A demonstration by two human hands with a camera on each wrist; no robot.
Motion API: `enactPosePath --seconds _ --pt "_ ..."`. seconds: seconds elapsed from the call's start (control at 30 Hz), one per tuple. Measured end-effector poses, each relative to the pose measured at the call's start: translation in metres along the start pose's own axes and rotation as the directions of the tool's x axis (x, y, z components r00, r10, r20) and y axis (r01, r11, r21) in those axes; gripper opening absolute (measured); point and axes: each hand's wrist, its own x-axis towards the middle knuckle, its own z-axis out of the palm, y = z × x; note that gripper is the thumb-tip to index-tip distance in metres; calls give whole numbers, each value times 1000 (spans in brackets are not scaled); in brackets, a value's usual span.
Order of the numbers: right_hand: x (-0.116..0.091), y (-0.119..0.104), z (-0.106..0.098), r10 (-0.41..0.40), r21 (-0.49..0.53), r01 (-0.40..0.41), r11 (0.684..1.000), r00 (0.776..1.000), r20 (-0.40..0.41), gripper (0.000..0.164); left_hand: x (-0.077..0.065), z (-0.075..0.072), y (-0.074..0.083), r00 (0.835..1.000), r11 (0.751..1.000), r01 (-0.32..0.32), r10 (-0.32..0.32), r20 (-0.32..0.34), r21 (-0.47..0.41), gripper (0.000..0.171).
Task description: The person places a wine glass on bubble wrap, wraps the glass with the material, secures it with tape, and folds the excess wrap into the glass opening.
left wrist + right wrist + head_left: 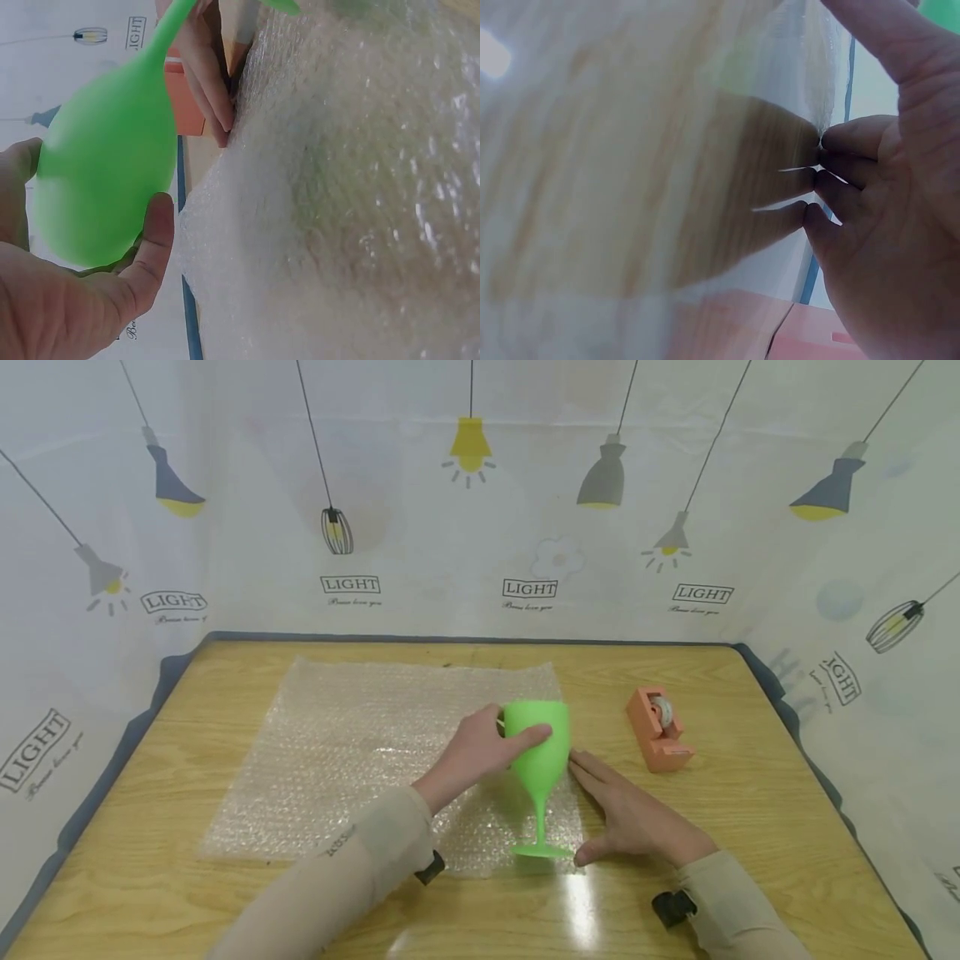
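Observation:
A bright green plastic goblet [542, 760] stands roughly upright over the front right part of a clear bubble wrap sheet [337, 752]. My left hand [483, 747] grips its bowl from the left, with the thumb across the near side. In the left wrist view the goblet's bowl [105, 165] shows between thumb and fingers, apart from the wrap. Whether the foot touches the sheet, I cannot tell. Beside the goblet, my right hand [630, 814] rests along the sheet's right edge, fingers extended. Its fingertips [817, 180] touch the surface there in the right wrist view.
An orange tape dispenser [660, 731] with a roll of tape stands on the wooden table [750, 793], beyond the right hand. A pale sheet printed with lamps [420, 527] hangs round the back and sides. A dark band [480, 638] runs along the table's far edge.

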Motion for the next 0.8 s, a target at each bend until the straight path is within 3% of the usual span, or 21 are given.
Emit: enactPosePath --seconds 0.3,0.8 --pt "1 -1 -1 -15 -10 15 1000 1000 -7 132 3 8 -6 997 998 68 -67 40 -12 79" --pt "1 -1 2 12 -3 -12 1000 1000 -9 135 13 14 -15 992 992 110 -106 75 -56 61"
